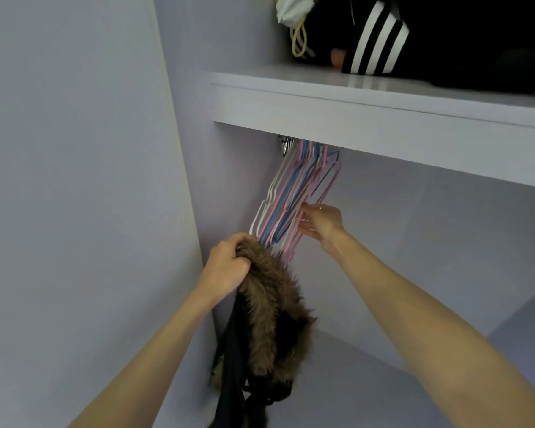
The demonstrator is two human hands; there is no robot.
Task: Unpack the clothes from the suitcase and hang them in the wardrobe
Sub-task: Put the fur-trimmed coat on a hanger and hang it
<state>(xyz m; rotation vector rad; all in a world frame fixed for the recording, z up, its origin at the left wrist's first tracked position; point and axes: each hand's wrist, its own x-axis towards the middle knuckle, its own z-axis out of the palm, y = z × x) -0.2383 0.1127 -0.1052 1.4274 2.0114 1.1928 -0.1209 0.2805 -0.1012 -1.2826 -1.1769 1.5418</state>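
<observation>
I note the left hand [227, 264] clenched on the fur collar of a soft, limp coat [267, 307] hanging in the wardrobe, the right hand [318, 222] pinching light, stiff hangers [294, 196]; best grasped at the collar.

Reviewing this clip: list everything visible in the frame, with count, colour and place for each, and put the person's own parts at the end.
hangers: a bunch, exact count unclear; pink, blue and white; hanging close together under the shelf at the left end of the wardrobe
fur-trimmed garment: one, brown fur over dark fabric, dangling from the left hand
shelf: one, pale lilac-grey, across the upper wardrobe
striped garment: one, black with white stripes, lying on the shelf
white item with yellowish cord: one, on the shelf, left of the striped garment
left hand: grips the fur trim at its top
right hand: fingers at the lower edge of the hangers
</observation>
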